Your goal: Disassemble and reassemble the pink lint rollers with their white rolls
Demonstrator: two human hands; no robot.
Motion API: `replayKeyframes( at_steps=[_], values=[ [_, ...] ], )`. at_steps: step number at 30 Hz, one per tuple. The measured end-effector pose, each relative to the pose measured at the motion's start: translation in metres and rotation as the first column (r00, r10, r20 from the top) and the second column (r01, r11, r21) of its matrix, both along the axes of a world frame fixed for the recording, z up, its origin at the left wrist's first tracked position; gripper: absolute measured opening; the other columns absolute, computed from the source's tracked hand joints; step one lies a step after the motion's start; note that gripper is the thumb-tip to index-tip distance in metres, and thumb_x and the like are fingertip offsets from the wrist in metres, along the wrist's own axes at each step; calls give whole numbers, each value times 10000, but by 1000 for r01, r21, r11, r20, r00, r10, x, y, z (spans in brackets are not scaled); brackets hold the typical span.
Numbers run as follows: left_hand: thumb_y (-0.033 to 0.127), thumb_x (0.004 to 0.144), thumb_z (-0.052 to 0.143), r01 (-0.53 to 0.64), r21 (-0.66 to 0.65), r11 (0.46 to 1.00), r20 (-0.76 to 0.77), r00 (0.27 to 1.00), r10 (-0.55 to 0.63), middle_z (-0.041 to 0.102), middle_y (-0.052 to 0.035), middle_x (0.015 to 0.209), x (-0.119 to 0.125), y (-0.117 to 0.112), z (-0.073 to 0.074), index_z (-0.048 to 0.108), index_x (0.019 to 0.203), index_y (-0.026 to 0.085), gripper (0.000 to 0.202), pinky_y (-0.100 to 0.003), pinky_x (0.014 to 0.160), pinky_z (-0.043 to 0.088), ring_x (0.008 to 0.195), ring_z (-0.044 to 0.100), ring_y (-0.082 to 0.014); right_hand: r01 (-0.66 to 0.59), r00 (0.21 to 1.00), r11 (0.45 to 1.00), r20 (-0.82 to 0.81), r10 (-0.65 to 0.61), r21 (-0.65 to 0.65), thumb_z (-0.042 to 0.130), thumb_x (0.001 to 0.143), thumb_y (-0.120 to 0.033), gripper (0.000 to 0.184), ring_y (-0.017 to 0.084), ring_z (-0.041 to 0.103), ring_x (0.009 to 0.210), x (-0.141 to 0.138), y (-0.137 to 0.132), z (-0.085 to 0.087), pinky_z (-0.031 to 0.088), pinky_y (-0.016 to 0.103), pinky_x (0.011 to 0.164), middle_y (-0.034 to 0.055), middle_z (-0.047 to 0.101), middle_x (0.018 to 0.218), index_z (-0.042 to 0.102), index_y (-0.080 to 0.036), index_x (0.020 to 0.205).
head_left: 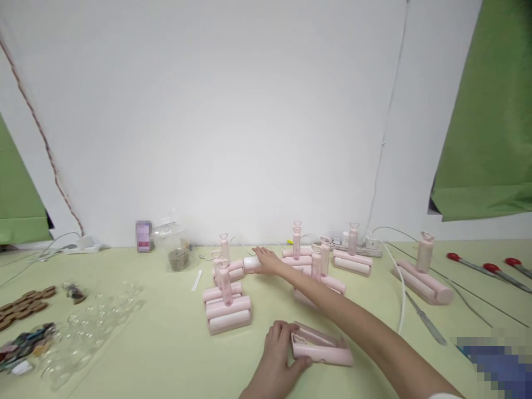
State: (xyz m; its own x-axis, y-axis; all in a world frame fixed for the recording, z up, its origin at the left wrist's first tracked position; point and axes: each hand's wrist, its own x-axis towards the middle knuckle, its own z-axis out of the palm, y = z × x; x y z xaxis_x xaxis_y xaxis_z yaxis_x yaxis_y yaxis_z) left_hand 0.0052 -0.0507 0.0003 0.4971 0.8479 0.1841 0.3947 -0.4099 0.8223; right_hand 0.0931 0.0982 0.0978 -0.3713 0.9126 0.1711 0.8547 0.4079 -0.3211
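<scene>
Near the front, my left hand (279,354) grips the left end of an open pink casing (322,353), thumb on its front and fingers over the back edge. The casing lies tilted on the table, and a pale heart-shaped piece shows inside. Farther back, my right hand (267,261) reaches across with its fingers over a white cylinder (251,265); part of that cylinder is hidden. To the left stand several pink double-roll units (229,316), with small heart-topped pink tubes (225,285) upright on or among them. More such units (352,261) stand right of my right hand.
On the left lie clear plastic domes (89,327), brown wooden discs (27,303) and a clear bag with a cup (178,257). A white cable (401,293), a grey knife-like tool (428,321) and red-handled tools (492,268) are on the right. A power strip (369,249) stands by the wall.
</scene>
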Motion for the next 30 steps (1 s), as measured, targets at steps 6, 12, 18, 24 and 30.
replayKeyframes(
  at_steps=[6, 12, 18, 24, 30],
  values=[
    [198, 677, 543, -152, -12, 988, -12, 988, 152, 493, -74, 1050, -2, 10, 7, 493, 1020, 161, 348, -331, 925, 309, 1028, 423, -219, 183, 980, 983, -67, -185, -33, 494, 848, -290, 283, 206, 519, 965, -4, 11, -11, 432, 421, 810, 76, 508, 1125, 502, -150, 1093],
    [271, 719, 521, -280, 130, 951, -81, 953, 291, 508, -93, 1096, -7, 30, 0, 451, 1125, 152, 428, -402, 963, 256, 1068, 408, -253, 218, 919, 973, -322, -229, -70, 555, 736, -393, 486, 233, 515, 941, 41, -52, 2, 383, 341, 789, 113, 495, 1123, 409, -166, 1139],
    [487, 812, 363, -367, 54, 929, 155, 922, 355, 456, -115, 1149, 4, 11, 21, 332, 1194, 161, 503, -365, 919, 336, 1051, 453, -219, -103, 325, 799, -780, -535, -592, 449, 751, -487, 419, 208, 576, 733, 82, -153, -15, 431, 327, 683, 72, 614, 851, 496, -171, 1021],
    [658, 738, 277, -64, -339, 939, -144, 990, 15, 578, -67, 779, 30, 11, 78, 362, 1142, 142, 660, -256, 396, 410, 537, 560, -180, -676, -190, 546, -600, -777, -494, 491, 762, -431, 320, 139, 557, 578, 71, -188, -48, 430, 247, 587, 51, 602, 668, 567, -122, 789],
    [559, 683, 436, -70, -290, 955, -388, 920, -50, 570, -53, 599, 43, 27, 100, 549, 851, 128, 477, -244, 360, 357, 429, 515, -172, -785, -233, 456, -482, -844, -419, 405, 780, -529, 486, 200, 577, 881, 75, -189, -62, 431, 314, 785, 103, 633, 901, 583, -107, 939]
  ],
)
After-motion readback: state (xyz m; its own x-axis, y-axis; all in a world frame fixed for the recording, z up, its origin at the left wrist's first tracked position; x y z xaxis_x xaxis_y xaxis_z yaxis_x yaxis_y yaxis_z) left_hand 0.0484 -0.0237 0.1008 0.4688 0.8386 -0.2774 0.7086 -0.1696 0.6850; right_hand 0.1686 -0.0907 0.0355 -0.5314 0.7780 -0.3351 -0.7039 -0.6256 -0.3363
